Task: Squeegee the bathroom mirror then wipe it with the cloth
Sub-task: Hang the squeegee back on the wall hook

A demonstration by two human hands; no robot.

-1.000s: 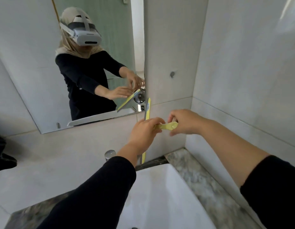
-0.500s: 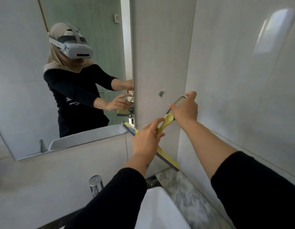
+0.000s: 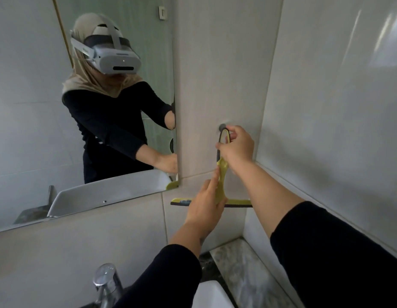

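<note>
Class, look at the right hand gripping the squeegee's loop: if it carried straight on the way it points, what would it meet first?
Probably the dark wall peg just beyond the right hand and the squeegee loop, then the tiled wall; depth is uncertain.

No legible text, brand, number or sign in the head view. Squeegee (image 3: pixel 221 185), lower centre of frame: small blue patch on the left part of the blade bar, marks too blurred to read. Headset reflected in the mirror (image 3: pixel 37 107), upper left: no readable marking.
</note>
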